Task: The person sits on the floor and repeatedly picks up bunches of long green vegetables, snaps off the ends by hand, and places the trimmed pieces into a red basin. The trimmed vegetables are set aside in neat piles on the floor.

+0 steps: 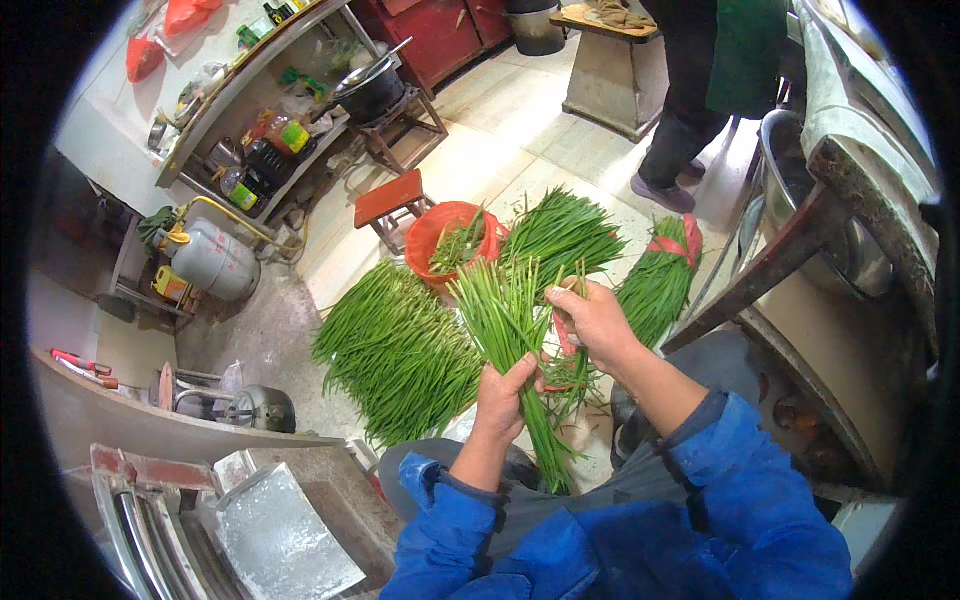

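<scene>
A bunch of green garlic chives [501, 307] is gripped around its middle by my left hand [504, 401], pale stem ends pointing away from me and leaf tips hanging over my lap. My right hand [596, 319] pinches a few stems [581, 277] just right of the bunch. Under that hand lie loose chives [574, 379] and a strip of red plastic. Left of the bunch a wide pile of chives [401, 352] spreads on the floor. Another pile [562, 229] lies beyond my hands. A bundle tied with red plastic [660, 281] rests to the right.
A red-lined bucket [450, 236] holds plant scraps, beside a small red stool [390, 199]. A grey gas cylinder [214, 259] stands left. A dark wooden chair-like frame [780, 240] and metal basin [787, 161] are close on the right. Another person [682, 97] stands ahead.
</scene>
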